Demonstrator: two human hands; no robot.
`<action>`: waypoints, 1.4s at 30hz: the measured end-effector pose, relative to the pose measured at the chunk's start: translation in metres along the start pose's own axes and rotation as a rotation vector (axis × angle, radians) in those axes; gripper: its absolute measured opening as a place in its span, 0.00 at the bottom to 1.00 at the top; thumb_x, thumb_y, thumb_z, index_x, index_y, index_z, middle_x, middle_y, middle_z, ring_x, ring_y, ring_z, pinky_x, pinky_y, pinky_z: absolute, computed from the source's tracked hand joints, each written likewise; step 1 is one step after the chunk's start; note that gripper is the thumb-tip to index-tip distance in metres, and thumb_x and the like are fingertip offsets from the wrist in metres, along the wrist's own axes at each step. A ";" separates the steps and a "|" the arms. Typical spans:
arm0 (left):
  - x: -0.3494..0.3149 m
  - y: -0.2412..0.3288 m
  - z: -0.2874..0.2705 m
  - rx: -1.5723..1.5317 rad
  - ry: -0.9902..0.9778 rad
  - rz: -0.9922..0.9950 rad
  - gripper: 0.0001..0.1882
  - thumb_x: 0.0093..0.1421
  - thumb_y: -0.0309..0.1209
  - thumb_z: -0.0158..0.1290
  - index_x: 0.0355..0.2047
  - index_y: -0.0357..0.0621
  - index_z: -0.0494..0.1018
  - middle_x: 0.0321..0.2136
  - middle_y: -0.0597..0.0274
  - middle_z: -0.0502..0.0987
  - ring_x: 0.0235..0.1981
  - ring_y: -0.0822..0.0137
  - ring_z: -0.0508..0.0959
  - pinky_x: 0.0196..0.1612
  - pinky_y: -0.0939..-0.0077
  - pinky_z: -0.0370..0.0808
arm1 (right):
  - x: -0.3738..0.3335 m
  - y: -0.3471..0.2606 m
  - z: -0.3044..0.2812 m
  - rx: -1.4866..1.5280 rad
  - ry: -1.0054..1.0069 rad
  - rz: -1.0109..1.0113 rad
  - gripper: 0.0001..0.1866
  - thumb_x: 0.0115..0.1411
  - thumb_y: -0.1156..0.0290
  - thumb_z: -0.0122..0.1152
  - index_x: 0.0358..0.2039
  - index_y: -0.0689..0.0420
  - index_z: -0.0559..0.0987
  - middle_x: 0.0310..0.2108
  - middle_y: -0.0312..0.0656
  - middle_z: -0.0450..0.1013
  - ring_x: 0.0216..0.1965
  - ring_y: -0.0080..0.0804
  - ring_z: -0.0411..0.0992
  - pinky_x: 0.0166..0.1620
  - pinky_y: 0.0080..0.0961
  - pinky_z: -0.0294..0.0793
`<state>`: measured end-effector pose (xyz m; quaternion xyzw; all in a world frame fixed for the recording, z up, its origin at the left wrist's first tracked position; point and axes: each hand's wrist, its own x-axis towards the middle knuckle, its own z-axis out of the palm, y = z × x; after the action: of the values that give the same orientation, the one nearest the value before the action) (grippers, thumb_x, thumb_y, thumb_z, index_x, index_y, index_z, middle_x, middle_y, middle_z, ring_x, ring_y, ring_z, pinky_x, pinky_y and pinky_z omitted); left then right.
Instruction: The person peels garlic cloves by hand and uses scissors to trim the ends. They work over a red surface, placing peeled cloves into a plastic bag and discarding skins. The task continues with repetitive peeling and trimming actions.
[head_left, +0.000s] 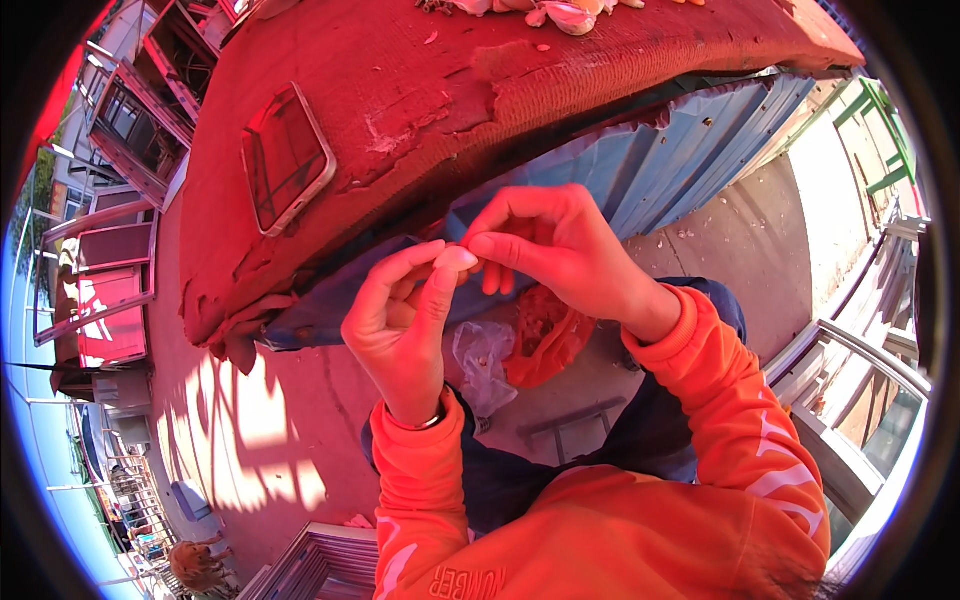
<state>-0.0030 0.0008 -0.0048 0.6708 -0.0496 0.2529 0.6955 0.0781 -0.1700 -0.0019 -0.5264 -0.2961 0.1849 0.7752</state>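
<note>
Head view: left hand [405, 315] nearly closed at thumb and index, pinching a small white clove, likely garlic [456, 259]; right hand [572, 245] also in a narrow pinch, fingertips at the clove's far side, exact contact unclear. Clove sits between both hands, in front of the red-covered table's [400, 110] edge, above the red plastic bag [548, 340]. Step in hand looks like fine fingertip work on the clove; next move calls for steady left grip, light right-hand pull.
</note>
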 end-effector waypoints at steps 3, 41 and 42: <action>0.001 -0.001 0.001 0.007 0.010 0.013 0.10 0.67 0.17 0.59 0.47 0.27 0.78 0.38 0.50 0.85 0.41 0.64 0.85 0.49 0.71 0.82 | 0.000 0.001 0.001 -0.007 0.001 -0.002 0.08 0.72 0.73 0.60 0.39 0.66 0.81 0.33 0.39 0.80 0.32 0.20 0.77 0.37 0.20 0.77; -0.013 0.025 0.006 -0.091 0.076 -0.043 0.15 0.71 0.27 0.58 0.51 0.25 0.77 0.40 0.49 0.83 0.37 0.64 0.84 0.45 0.75 0.86 | 0.100 -0.175 -0.218 -1.840 0.620 0.008 0.15 0.48 0.61 0.75 0.28 0.60 0.86 0.34 0.54 0.82 0.39 0.53 0.83 0.40 0.42 0.81; -0.013 0.025 0.005 -0.096 0.076 -0.048 0.15 0.71 0.27 0.58 0.51 0.25 0.78 0.40 0.49 0.84 0.37 0.63 0.84 0.45 0.75 0.86 | 0.103 -0.177 -0.216 -1.864 0.590 0.047 0.14 0.47 0.63 0.75 0.29 0.60 0.86 0.36 0.53 0.83 0.40 0.51 0.83 0.41 0.40 0.83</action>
<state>-0.0233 -0.0081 0.0133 0.6275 -0.0190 0.2588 0.7341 0.2935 -0.3278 0.1306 -0.9591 -0.1074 -0.2470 0.0874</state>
